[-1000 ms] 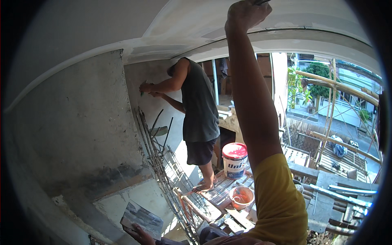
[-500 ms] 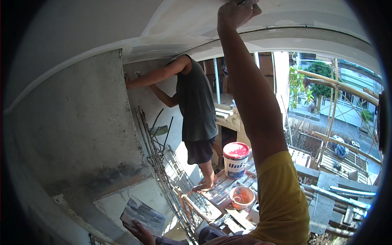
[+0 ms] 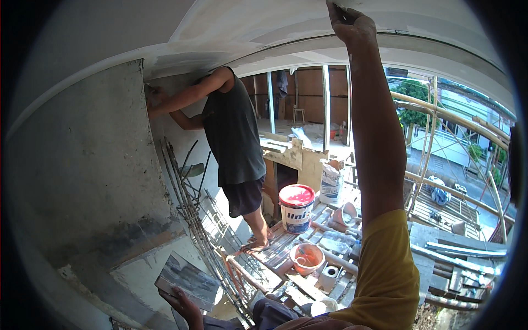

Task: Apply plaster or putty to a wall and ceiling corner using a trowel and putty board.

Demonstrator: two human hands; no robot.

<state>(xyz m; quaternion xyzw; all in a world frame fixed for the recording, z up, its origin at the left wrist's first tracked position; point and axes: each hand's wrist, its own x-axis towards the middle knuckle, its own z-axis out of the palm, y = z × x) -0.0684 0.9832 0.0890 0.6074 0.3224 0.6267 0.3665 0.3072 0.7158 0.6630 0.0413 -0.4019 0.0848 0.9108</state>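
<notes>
My left hand (image 3: 186, 308) is low in the view, closed on the edge of a flat rectangular plastering board (image 3: 190, 281) smeared with grey compound. My right arm stretches straight up, and my right hand (image 3: 356, 26) is at the white ceiling (image 3: 258, 25), its fingers closed around something dark. That thing is mostly hidden by the fingers and the top edge of the picture. Pale and grey smoothed patches mark the ceiling around it.
A co-worker (image 3: 234, 126) in a dark sleeveless top stands on the plank platform, hands at the wall edge. Nearby are a red-lidded bucket (image 3: 297, 209), an orange pail (image 3: 307, 258), a white sack (image 3: 331, 181), leaning rods (image 3: 190, 209) and bamboo poles (image 3: 451, 118).
My right hand has shifted right along the ceiling. The co-worker and buckets appear further left as the view turns. My left hand still grips the board, which has moved slightly left.
</notes>
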